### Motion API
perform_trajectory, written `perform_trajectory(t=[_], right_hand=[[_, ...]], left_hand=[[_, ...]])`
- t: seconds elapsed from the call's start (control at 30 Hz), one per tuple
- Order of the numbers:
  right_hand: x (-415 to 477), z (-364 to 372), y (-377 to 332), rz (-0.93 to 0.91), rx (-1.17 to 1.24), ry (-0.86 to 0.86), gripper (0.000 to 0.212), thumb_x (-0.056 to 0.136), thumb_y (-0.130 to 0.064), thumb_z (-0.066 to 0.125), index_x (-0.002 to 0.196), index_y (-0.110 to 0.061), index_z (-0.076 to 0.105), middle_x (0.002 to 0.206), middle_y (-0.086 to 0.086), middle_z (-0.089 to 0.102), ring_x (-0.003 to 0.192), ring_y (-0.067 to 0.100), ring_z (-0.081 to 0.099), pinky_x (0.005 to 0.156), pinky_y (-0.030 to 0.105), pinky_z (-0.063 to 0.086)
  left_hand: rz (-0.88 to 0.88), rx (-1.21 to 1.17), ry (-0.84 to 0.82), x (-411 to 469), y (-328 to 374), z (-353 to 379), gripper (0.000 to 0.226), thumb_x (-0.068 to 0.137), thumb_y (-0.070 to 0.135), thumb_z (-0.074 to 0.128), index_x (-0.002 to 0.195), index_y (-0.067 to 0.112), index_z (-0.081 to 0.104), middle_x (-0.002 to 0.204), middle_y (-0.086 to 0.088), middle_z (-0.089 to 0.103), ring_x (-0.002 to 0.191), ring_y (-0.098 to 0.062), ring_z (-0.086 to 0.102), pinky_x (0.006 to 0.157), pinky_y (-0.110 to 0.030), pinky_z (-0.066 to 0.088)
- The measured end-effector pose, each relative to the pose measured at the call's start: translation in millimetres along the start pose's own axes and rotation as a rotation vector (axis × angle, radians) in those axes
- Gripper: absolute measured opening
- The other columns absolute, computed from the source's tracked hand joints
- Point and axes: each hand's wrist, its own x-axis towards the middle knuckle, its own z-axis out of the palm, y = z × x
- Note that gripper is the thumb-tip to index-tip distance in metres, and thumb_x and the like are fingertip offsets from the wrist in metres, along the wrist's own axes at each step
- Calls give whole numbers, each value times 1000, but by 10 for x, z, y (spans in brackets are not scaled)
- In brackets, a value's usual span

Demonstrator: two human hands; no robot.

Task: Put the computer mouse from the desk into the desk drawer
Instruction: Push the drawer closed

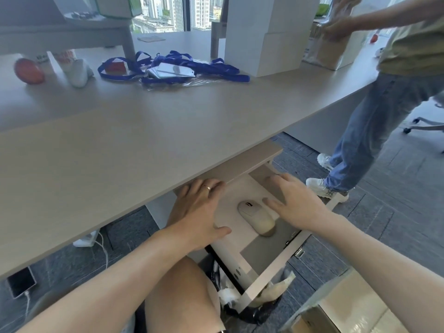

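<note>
A cream computer mouse point(255, 217) lies on the bottom of the open desk drawer point(271, 270), which is pulled out under the desk top point(134, 150). My right hand point(295, 203) hovers just right of the mouse with fingers spread, a fingertip close to its side, holding nothing. On the left side of the drawer rests my left hand point(199, 212), open and palm down, its fingertips under the desk edge. A ring shows on one finger.
Blue lanyards with cards point(173, 68), an orange ball point(28, 70) and white boxes point(264, 34) lie on the desk. Another person in jeans point(370, 126) stands at the right. A bin with a black bag point(252, 306) sits below the drawer, a cardboard box point(343, 306) at the lower right.
</note>
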Motion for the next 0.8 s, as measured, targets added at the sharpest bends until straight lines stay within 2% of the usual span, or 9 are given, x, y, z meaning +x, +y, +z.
perform_trajectory(t=[0.07,0.2,0.3,0.33,0.4,0.43,0.5,0.67,0.8], right_hand=[[-242,-153,144,62,31,143,64,91,-43,62,146,-18,42,142,3,49,131,22,44,107,36,38],[-725,-126,376,354,91,255,90,89,-38,65,157,-8,14,161,15,21,148,33,17,119,48,22],[-872,24,469,578,387,201,98,84,-44,67,156,-7,13,158,20,25,145,35,25,117,47,27],[-900,57,459,634,545,186,91,81,-48,67,152,-12,22,152,16,37,137,31,39,111,49,38],[-931,106,359,743,921,139,54,90,-40,63,134,-24,37,130,2,52,110,20,55,89,54,56],[-925,124,301,785,1108,102,39,96,-30,59,129,-28,40,123,-1,53,105,20,55,78,54,60],[-888,175,218,790,1291,93,31,101,-21,52,129,-30,43,126,3,54,112,31,55,65,51,60],[-712,215,113,777,1421,98,29,103,-18,47,130,-29,44,120,-1,55,102,29,57,70,58,58],[-500,249,-4,761,1424,92,23,103,-21,49,121,-33,45,123,-1,52,117,33,51,69,58,59]], left_hand=[[-20,-11,0,3,-6,-4,95,70,68,64,148,24,31,151,9,34,131,-19,32,105,-37,27],[-87,-106,-21,12,68,-43,86,77,64,62,149,24,35,152,9,34,135,-17,29,107,-36,24],[-146,-166,-34,36,117,-100,76,82,54,63,147,21,41,152,4,36,136,-20,29,110,-37,24],[-162,-166,-34,29,140,-112,74,83,51,63,146,19,42,152,1,37,136,-21,30,111,-37,24],[-194,-143,-46,7,173,-110,74,84,48,63,146,15,40,152,-3,38,137,-24,30,112,-39,25],[-204,-126,-58,-6,185,-108,76,84,48,63,146,12,38,152,-5,37,137,-25,30,112,-39,26],[-216,-121,-76,-20,190,-109,79,83,50,63,146,9,36,152,-8,37,138,-27,30,112,-39,26],[-226,-186,-104,2,166,-174,92,77,67,58,146,9,39,151,-6,39,138,-24,32,112,-35,27],[-203,-173,-107,-22,141,-162,99,74,76,50,147,12,37,151,-1,37,138,-21,30,112,-35,26]])
